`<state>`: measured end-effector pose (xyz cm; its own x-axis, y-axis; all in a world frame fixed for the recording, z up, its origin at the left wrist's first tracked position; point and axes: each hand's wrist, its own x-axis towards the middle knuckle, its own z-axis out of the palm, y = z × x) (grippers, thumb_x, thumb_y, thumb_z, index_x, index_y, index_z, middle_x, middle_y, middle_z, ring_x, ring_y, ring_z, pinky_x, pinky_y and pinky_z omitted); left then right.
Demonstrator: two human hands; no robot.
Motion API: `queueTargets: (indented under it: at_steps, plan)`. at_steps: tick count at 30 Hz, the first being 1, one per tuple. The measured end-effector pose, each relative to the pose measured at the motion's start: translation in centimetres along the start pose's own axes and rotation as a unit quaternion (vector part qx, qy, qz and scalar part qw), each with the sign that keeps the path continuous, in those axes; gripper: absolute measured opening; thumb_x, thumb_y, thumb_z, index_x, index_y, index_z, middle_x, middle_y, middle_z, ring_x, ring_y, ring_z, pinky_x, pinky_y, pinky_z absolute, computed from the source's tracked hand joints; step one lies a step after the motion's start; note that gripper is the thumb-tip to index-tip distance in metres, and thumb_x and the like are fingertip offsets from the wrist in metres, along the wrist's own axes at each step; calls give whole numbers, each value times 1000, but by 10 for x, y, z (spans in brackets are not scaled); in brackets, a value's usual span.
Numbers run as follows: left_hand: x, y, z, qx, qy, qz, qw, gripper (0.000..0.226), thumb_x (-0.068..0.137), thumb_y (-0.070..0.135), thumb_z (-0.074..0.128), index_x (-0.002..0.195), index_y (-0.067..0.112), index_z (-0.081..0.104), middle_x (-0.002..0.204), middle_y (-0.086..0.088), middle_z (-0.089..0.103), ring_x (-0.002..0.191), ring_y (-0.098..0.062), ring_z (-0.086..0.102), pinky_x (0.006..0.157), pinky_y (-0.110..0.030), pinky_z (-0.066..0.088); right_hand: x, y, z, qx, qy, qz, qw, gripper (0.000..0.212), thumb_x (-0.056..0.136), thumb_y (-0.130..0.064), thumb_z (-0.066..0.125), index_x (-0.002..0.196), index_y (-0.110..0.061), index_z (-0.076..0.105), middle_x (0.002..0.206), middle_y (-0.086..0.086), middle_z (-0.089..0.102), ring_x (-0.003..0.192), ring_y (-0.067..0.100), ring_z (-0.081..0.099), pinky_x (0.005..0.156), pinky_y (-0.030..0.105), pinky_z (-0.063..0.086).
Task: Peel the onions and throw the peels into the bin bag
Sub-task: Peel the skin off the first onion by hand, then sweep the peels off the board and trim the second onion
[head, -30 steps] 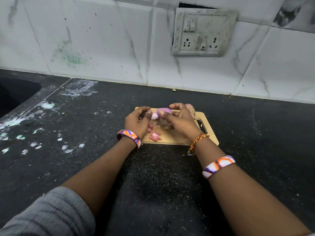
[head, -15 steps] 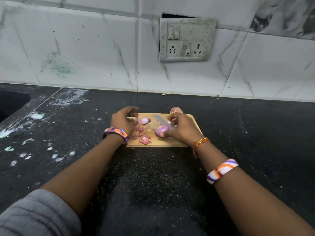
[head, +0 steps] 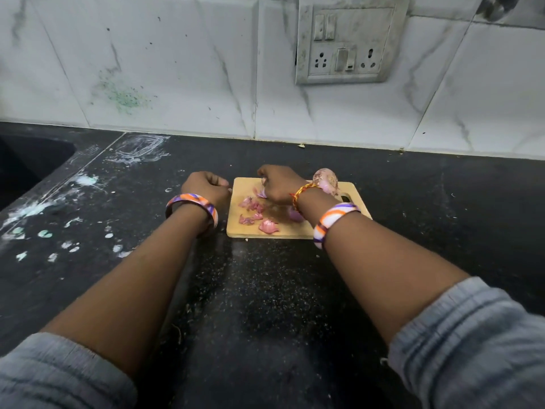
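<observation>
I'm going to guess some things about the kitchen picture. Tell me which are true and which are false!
1. The cutting board is wooden. True.
2. Pink onion peels lie on the board. True.
3. The left hand rests on the board. False: it is beside the board, over the black counter.
4. An unpeeled onion sits at the board's far edge. True.
5. The wall socket has a plug in it. False: nothing is plugged in.
</observation>
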<state>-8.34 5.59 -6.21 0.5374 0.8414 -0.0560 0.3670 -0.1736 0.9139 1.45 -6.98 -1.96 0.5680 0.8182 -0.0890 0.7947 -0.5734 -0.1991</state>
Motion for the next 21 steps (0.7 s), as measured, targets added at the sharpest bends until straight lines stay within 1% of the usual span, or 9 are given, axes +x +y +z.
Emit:
queueTargets:
  at_steps: [2, 4, 6, 10, 12, 14, 17, 19, 21]
  plan:
    - [1, -5, -2, -2, -6, -7, 1000, 30, 80, -4, 55, 59, 18, 57, 69, -10, 59, 64, -26, 55, 74, -35, 53, 4, -10, 4, -30, -30, -9, 999, 48, 94, -1, 41, 141, -1, 31, 145, 13, 36, 132, 32, 35, 93, 23, 33]
    - [1, -8, -3, -12, -26, -15, 999, 32, 84, -9, 46, 62, 13, 56, 69, -12, 57, 62, -25, 55, 67, -34, 52, 16, -22, 13, -47, -21, -34, 998, 58, 88, -8, 55, 141, -19, 36, 145, 11, 38, 129, 32, 40, 101, 34, 40]
    - [2, -12, -5, -16, -51, -25, 998, 31, 86, -9, 45, 64, 10, 55, 73, -16, 58, 63, -28, 58, 65, -36, 53, 22, -32, 18, -43, -30, -40, 998, 49, 87, -16, 57, 133, -27, 46, 138, 12, 46, 122, 33, 46, 97, 40, 44]
    - [-1, -20, -11, 97, -83, 2, 992, 10, 81, 1, 59, 80, 9, 64, 101, -21, 66, 95, -35, 63, 92, -44, 50, 12, -30, 33, -90, -5, -67, 994, 34, 88, -29, 58, 121, -21, 57, 123, 12, 53, 113, 33, 50, 83, 35, 43]
    - [-4, -20, -12, 199, -73, 45, 976, 23, 82, 4, 58, 104, 5, 64, 113, -20, 64, 107, -34, 59, 98, -38, 46, 4, -32, 40, -88, 12, -82, 993, 26, 91, -24, 52, 114, -15, 60, 117, 13, 54, 111, 33, 51, 79, 34, 42]
    - [-11, -17, -13, 298, -62, 106, 946, 33, 84, 10, 57, 116, 5, 58, 122, -21, 58, 113, -36, 53, 99, -37, 42, -8, -34, 43, -69, 4, -98, 993, 24, 91, -16, 52, 113, -12, 60, 115, 14, 57, 109, 33, 53, 79, 33, 43]
    - [-13, -18, -13, 390, -126, 178, 895, 33, 85, 17, 53, 116, 7, 57, 123, -19, 57, 113, -37, 51, 97, -38, 41, -28, -34, 26, 12, 6, -108, 994, 47, 83, -2, 56, 129, -11, 50, 128, 14, 55, 118, 30, 50, 89, 34, 42]
    - [-15, -21, -11, 398, -176, 177, 883, 39, 86, 18, 50, 124, 10, 53, 131, -16, 53, 118, -35, 50, 101, -39, 41, -31, -27, 18, 9, 16, -73, 997, 50, 85, -2, 54, 133, -9, 46, 133, 15, 52, 122, 29, 47, 96, 34, 39]
    - [-21, -23, -12, 407, -174, 179, 879, 38, 87, 15, 47, 125, 12, 53, 132, -13, 52, 117, -34, 51, 99, -41, 44, -33, -21, 19, -31, -9, -29, 999, 42, 87, -1, 49, 129, -4, 48, 129, 18, 53, 118, 31, 49, 94, 35, 41]
